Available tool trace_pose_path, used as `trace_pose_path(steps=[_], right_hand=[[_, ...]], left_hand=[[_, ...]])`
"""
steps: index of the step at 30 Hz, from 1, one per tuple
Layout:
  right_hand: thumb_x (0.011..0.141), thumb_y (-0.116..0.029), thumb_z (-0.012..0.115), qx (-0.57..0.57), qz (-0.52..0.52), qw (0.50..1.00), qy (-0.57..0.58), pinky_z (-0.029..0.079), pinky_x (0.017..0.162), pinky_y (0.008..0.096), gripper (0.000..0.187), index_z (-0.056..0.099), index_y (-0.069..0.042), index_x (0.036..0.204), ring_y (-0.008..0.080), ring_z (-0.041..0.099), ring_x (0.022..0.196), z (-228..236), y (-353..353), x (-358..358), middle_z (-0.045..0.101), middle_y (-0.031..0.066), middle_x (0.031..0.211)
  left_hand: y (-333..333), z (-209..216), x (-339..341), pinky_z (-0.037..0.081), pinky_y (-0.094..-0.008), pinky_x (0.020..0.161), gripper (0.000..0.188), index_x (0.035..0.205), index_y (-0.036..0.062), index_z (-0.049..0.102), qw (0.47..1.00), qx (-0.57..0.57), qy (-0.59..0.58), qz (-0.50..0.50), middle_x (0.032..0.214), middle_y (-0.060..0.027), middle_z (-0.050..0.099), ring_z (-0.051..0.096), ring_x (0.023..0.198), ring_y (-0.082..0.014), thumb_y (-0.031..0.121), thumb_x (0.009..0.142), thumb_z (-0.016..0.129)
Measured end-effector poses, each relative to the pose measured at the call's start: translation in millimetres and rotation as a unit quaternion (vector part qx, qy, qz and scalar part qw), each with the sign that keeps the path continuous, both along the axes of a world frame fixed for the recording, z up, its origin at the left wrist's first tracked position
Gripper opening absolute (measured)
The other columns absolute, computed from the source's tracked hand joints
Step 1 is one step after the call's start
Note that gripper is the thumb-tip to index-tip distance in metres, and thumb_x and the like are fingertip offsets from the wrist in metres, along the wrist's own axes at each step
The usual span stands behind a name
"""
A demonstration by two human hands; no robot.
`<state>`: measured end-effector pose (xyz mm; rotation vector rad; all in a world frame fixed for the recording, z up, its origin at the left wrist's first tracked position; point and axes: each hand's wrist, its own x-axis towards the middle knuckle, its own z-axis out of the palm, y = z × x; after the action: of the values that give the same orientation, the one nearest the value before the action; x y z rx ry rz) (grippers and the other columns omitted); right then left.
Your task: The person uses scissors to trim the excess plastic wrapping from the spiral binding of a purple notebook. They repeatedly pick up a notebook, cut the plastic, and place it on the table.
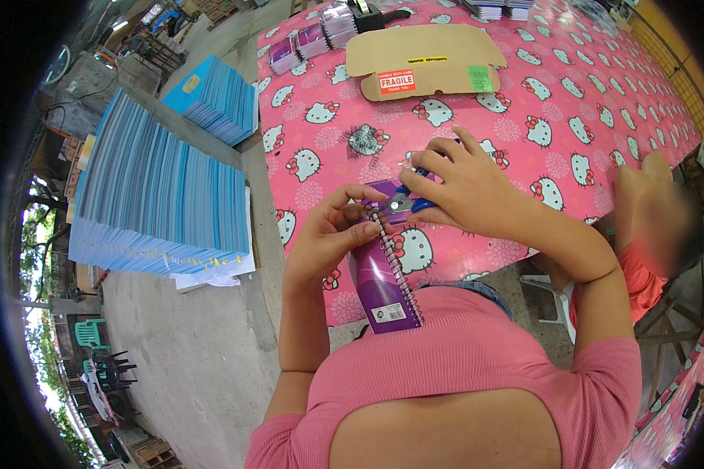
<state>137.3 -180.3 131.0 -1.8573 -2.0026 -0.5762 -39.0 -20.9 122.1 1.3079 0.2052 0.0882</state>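
A purple spiral notebook [379, 273] with a wire coil along its right side lies at the table's near edge, tilted toward my body. My left hand [332, 234] pinches its top end, thumb and fingers closed at the coil. In my right hand [469, 184] are blue-handled pliers [421, 205], the fingers wrapped round the handles. Their metal jaws point left and meet the top end of the coil beside my left fingertips. Whether they grip the wire is too small to tell. Another purple cover [383, 187] shows partly behind the pliers, mostly hidden by my hands.
A pink patterned cloth [477, 250] covers the table. Beyond my hands lies a flattened cardboard box [422, 47], with notebook stacks [311, 41] and a tape dispenser [365, 14] behind. Tall blue stacks [164, 184] stand left. A person in a red top [641, 285] sits right.
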Motion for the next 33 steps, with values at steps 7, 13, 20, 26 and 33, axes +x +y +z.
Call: trace_pose_path(steps=[7, 13, 20, 26, 33], right_hand=[[0.068, -0.043, 0.07, -0.007, 0.013, 1.0, 0.005, 0.043, 0.082, 0.0469, 0.044, 0.056, -0.016, 0.1, 0.0234, 0.053, 0.091, 2.5, 0.9, 1.6, 0.054, 0.0031, 0.09], [0.068, -0.044, 0.069, 0.008, 0.016, 1.0, -0.019, 0.044, 0.076, 0.0427, 0.044, 0.057, -0.016, 0.1, 0.0219, 0.053, 0.087, 1.7, 2.8, 5.4, 0.054, 0.0026, 0.088], [0.07, -0.047, 0.067, -0.001, 0.037, 0.999, 0.014, 0.045, 0.069, 0.0345, 0.047, 0.057, -0.007, 0.091, 0.0218, 0.055, 0.08, -0.3, 0.7, 10.0, 0.055, 0.0057, 0.08], [0.068, -0.05, 0.067, -0.05, 0.009, 0.997, 0.066, 0.046, 0.065, 0.0361, 0.05, 0.057, -0.002, 0.076, 0.0264, 0.058, 0.067, -1.1, -0.9, 11.9, 0.055, 0.0093, 0.069], [0.067, -0.051, 0.067, -0.027, -0.015, 0.999, 0.021, 0.046, 0.074, 0.0386, 0.051, 0.057, -0.003, 0.079, 0.0258, 0.058, 0.074, 4.8, -3.2, 11.4, 0.056, 0.0101, 0.075]], left_hand=[[-0.2, -5.7, 1.0, 0.046, -0.0215, 0.071, 0.037, 0.115, 0.0051, 0.049, 1.0, -0.001, -0.007, 0.008, 0.091, -0.0072, 0.065, 0.062, 0.085, -0.0127, 0.009, 0.082, 0.066], [-2.0, -5.9, 2.9, 0.045, -0.0187, 0.064, 0.044, 0.118, 0.0055, 0.046, 1.0, -0.008, 0.002, 0.017, 0.089, -0.0082, 0.067, 0.063, 0.08, -0.0116, 0.011, 0.081, 0.068], [-8.5, 2.4, 4.9, 0.045, -0.0186, 0.063, 0.046, 0.119, 0.0054, 0.045, 0.999, 0.002, -0.014, 0.037, 0.088, -0.0092, 0.067, 0.063, 0.077, -0.0109, 0.01, 0.08, 0.069], [-5.5, -1.1, 4.0, 0.053, -0.0288, 0.079, 0.038, 0.116, 0.0035, 0.047, 1.0, 0.005, -0.002, 0.016, 0.094, -0.0145, 0.066, 0.064, 0.091, -0.0198, 0.002, 0.082, 0.064], [-6.2, -4.3, 1.9, 0.05, -0.0222, 0.066, 0.041, 0.114, 0.0036, 0.047, 0.998, -0.016, 0.013, 0.051, 0.09, -0.0131, 0.067, 0.064, 0.077, -0.0132, 0.006, 0.079, 0.068]])
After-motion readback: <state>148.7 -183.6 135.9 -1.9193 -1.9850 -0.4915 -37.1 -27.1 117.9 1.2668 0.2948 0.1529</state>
